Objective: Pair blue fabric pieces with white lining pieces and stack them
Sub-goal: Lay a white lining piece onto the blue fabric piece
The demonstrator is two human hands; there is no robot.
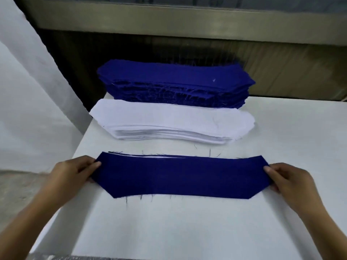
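Fingers (90,164) of left hand (75,172) and right hand (290,180) pinch opposite ends of blue piece (180,177), probably to hold it taut for squaring over white lining (159,156), which peeks out at far edge. Piece lies flat on table (187,231); white stack (169,119) and blue stack (174,77) sit behind, within reach.

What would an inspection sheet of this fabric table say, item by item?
Surface: white table, flat.
Job's things: blue stack at the back; white lining stack just in front of it; one blue piece nearest, with a thin white edge showing along its far side.
Clutter: loose threads around the blue piece.
Hands: left hand and right hand each pinch one end of the blue piece.
Cables: nothing seen.
Surroundings: white sheet on the left; dull ledge behind.
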